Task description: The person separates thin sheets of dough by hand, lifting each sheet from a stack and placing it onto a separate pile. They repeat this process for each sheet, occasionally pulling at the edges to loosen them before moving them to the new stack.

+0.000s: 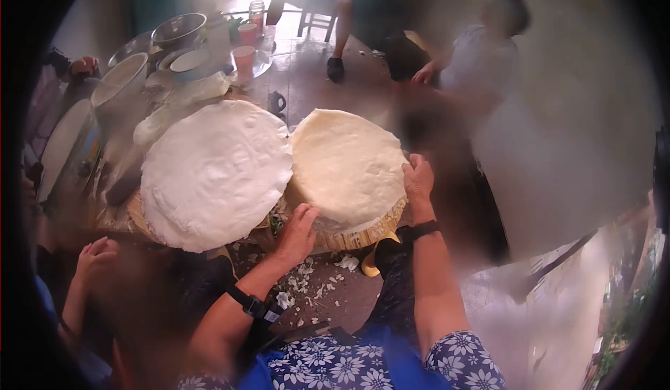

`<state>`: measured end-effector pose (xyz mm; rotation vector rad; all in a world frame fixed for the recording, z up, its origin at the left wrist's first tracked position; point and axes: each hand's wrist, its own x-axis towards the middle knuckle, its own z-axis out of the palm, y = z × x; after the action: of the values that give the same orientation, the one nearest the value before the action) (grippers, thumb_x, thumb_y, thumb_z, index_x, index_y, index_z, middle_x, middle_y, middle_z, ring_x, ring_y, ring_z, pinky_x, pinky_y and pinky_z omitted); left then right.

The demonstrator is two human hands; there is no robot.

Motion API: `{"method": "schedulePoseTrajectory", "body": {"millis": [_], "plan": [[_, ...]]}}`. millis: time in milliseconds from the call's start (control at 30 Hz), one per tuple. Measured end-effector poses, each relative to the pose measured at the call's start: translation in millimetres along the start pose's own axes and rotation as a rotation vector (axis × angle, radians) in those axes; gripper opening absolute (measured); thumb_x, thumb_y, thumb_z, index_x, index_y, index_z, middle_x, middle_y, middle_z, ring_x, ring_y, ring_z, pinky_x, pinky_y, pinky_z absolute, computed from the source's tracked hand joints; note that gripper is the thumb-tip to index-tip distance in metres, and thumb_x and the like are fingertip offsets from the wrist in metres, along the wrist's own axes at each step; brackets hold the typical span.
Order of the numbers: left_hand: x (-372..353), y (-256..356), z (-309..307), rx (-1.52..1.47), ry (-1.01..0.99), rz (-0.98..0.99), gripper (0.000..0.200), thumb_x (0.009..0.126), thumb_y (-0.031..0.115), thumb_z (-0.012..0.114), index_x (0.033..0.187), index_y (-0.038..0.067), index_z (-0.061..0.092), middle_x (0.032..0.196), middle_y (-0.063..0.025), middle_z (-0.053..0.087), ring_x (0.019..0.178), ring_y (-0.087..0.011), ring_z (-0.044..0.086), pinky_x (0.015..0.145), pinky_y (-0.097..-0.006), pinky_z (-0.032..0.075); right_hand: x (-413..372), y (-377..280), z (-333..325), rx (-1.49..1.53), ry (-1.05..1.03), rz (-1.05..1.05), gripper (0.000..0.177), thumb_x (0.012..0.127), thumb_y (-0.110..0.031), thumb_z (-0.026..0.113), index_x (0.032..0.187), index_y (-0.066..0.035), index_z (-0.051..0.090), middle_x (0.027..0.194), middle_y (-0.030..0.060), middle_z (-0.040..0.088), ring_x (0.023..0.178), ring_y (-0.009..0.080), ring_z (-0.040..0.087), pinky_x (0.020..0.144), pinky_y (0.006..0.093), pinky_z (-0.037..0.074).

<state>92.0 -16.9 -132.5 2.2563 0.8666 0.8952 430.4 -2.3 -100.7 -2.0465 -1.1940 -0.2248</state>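
A round, pale yellow sheet [349, 166] lies over a woven basket [359, 236], whose rim shows at its lower edge. My right hand [419, 177] is at the right edge of the sheet, its fingers bent against the edge. My left hand [299, 233] is at the lower left edge, fingertips by the rim. Whether either hand grips the sheet or the basket is unclear. Just left, a larger, white, round sheet [216, 173] covers another woven base [137, 212]. The two sheets nearly touch.
Metal bowls [179, 32], red cups [243, 62] and a glass jar [257, 14] stand at the back left. Another person's hand [98, 254] is at the lower left. A person [481, 58] is at the upper right. White scraps [307, 289] litter the floor.
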Motion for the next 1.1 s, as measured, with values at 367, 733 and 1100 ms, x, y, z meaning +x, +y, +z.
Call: {"method": "schedulePoseTrajectory", "body": {"millis": [367,733,1100], "plan": [[-18.7,56.6,-89.6,-0.082,0.321,0.257,0.026,0.075,-0.001,0.058,0.1,0.006,0.06,0.1,-0.012,0.06,0.092,-0.0292,0.06,0.078,-0.0351,0.05,-90.5,-185.2,2.8,1.062,-0.889,0.285,0.026,0.083,-0.019,0.061,0.104,-0.003,0.059,0.083,0.0012,0.06,0.069,0.0098,0.059,0.059,0.0219,0.047],[-60.4,-45.1,-233.6,-0.609,1.09,-0.444,0.045,0.081,-0.003,0.049,0.125,0.0,0.041,0.124,-0.0141,0.046,0.111,-0.0217,0.048,0.093,-0.0327,0.039,-105.9,-218.0,28.3,1.108,-0.817,0.577,0.024,0.085,-0.023,0.06,0.101,-0.007,0.052,0.078,0.0004,0.057,0.062,0.0108,0.058,0.051,0.0237,0.048],[-63.6,-70.3,-244.2,-0.654,1.055,-0.549,0.051,0.075,0.001,0.05,0.125,-0.001,0.041,0.118,-0.0165,0.049,0.109,-0.0223,0.048,0.094,-0.0317,0.037,-105.4,-215.2,48.9,1.181,-0.892,0.566,0.011,0.083,-0.019,0.061,0.084,-0.011,0.053,0.07,-0.0011,0.055,0.058,0.0113,0.055,0.05,0.0263,0.045]]}}
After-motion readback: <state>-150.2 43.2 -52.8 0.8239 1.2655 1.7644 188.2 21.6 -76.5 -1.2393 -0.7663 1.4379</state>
